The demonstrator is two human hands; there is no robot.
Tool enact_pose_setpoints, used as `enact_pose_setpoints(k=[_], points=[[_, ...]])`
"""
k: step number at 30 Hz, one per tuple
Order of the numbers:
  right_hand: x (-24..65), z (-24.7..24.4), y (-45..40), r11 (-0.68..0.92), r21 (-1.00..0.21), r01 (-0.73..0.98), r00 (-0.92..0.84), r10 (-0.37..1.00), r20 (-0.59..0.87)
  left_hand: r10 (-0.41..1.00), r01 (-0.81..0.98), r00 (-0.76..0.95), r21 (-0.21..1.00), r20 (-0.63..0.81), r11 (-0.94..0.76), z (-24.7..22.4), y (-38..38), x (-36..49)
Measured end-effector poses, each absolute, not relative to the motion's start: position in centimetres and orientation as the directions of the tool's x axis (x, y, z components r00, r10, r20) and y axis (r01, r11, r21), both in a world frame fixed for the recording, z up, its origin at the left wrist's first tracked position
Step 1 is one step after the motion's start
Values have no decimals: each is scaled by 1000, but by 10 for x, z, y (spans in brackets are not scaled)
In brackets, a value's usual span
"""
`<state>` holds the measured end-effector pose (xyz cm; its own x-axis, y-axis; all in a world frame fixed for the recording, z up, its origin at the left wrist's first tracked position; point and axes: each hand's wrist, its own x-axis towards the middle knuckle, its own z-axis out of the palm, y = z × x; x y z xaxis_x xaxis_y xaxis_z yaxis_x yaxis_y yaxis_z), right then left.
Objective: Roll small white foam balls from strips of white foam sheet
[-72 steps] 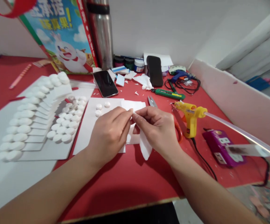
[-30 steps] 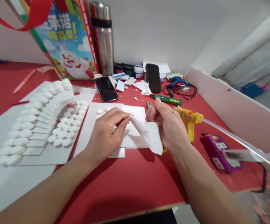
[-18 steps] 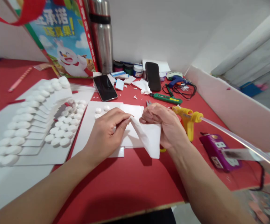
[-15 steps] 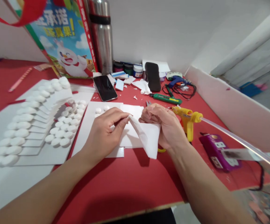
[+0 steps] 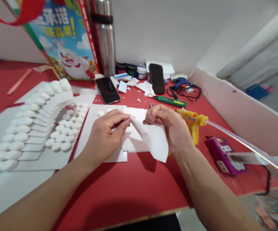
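Note:
My left hand [image 5: 109, 131] pinches the corner of a thin white sheet [image 5: 154, 138], like tissue or soft paper, between thumb and fingertips. The sheet hangs at a slant toward my right hand [image 5: 170, 125]. That hand is closed with its fingers curled, right by the sheet's upper edge; what its fingers hold, if anything, is hidden. Grey metal tips [image 5: 152, 105] show just behind it, their lower part covered. Beneath both hands lie white boards [image 5: 135, 141], with a few small white pellets [image 5: 100, 113] on the left one.
At left, a stepped stack of white boards [image 5: 35, 141] carries rows of white discs [image 5: 14, 146]. A yellow glue gun [image 5: 193, 123] with a long clear stick and a purple box [image 5: 225, 157] stand right. Phones [image 5: 107, 90], a green cutter [image 5: 170, 101] and a steel flask [image 5: 105, 41] are behind.
The sheet's free lower corner has swung slightly to the right. My left hand has shifted a little left, still pinching its corner, while my right hand stays closed.

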<state>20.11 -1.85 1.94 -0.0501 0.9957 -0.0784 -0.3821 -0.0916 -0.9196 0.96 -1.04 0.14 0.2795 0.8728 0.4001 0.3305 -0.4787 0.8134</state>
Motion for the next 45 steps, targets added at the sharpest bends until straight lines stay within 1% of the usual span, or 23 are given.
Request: enact_pose_setpoints(k=[4, 9, 11, 15, 17, 19, 22, 25, 27, 29, 33, 35, 36, 38, 39, 40, 41, 42, 43, 44, 45], points=[[200, 19, -19, -74, -904, -421, -60, 997, -54, 872, 326, 280, 815, 402, -480, 2, -11, 9], [200, 21, -20, -107, -894, -434, -80, 994, -80, 878, 330, 272, 819, 394, -469, 6, -12, 9], [201, 21, -19, -110, -905, -411, -47, 994, -99, 882, 318, 268, 828, 388, -462, 7, -12, 10], [204, 16, -16, -117, -946, -304, 47, 989, -138, 880, 269, 284, 849, 381, -455, 10, -13, 10], [205, 13, -15, -104, -947, -304, 60, 990, -128, 873, 248, 305, 853, 381, -459, 11, -13, 10], [205, 13, -15, -105, -935, -338, 52, 990, -129, 868, 244, 318, 852, 382, -464, 11, -13, 10], [204, 16, -16, -186, -903, -387, -25, 981, -192, 858, 240, 330, 844, 394, -480, 11, -13, 10], [201, 20, -19, -372, -843, -389, -207, 927, -314, 845, 228, 339, 835, 414, -501, 10, -13, 10], [201, 23, -21, -451, -817, -359, -323, 881, -345, 845, 237, 333, 830, 419, -505, 10, -13, 9], [200, 25, -22, -453, -826, -336, -368, 870, -327, 845, 260, 328, 820, 422, -510, 10, -13, 8], [200, 27, -24, -450, -849, -278, -364, 867, -341, 827, 327, 323, 766, 460, -553, 8, -12, 7], [201, 26, -24, -426, -877, -223, -359, 872, -332, 822, 360, 323, 742, 470, -566, 7, -12, 7], [201, 25, -24, -376, -910, -178, -342, 890, -301, 823, 374, 321, 735, 469, -565, 6, -12, 7], [204, 23, -24, -182, -983, -2, -267, 948, -175, 824, 386, 315, 730, 470, -564, 6, -12, 7], [205, 21, -24, -59, -991, 121, -230, 969, -86, 826, 387, 311, 731, 471, -562, 6, -12, 7], [207, 21, -24, 51, -970, 239, -207, 978, 0, 827, 382, 308, 735, 471, -561, 7, -12, 8], [208, 20, -25, 126, -937, 325, -198, 978, 63, 830, 371, 308, 745, 465, -555, 7, -12, 8], [209, 20, -25, 157, -918, 365, -197, 976, 89, 836, 354, 309, 761, 454, -544, 8, -12, 8], [210, 21, -26, 144, -925, 351, -199, 977, 77, 844, 335, 312, 781, 437, -528, 9, -12, 8], [210, 22, -26, 90, -954, 286, -204, 978, 31, 852, 316, 314, 800, 420, -511, 9, -12, 8], [209, 23, -27, 4, -982, 186, -216, 976, -37, 858, 302, 317, 815, 403, -494, 10, -12, 8]])
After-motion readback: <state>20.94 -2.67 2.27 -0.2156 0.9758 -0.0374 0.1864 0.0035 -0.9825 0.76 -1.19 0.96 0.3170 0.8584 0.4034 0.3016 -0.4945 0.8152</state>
